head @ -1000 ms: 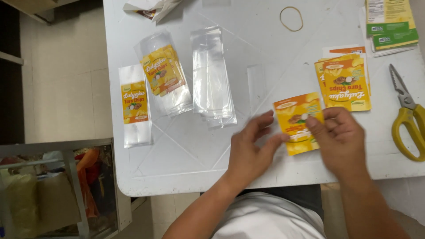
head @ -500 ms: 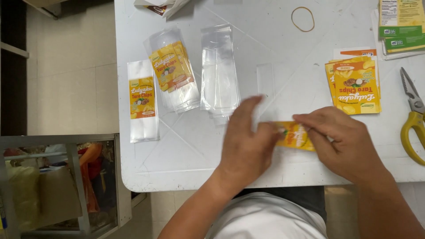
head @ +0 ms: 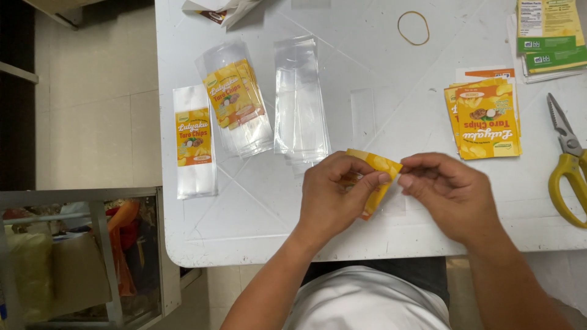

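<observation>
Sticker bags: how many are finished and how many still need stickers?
Done: one labelled bag lying alone, plus a few in the labelled pile. In hand: the left hand and right hand hold a yellow label. Left: the clear bag stack and label stack.

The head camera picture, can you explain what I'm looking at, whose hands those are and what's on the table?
The picture comes from a camera worn on a person's head, looking down at their own two bare hands over a white table. No machine is involved. The left hand and the right hand together pinch a yellow printed label, lifted and bent between them. On the table lie a stack of the same yellow labels, a pile of clear plastic bags, clear bags with labels already on, one labelled bag apart, a rubber band, yellow-handled scissors and green-and-white printed sheets.
</observation>
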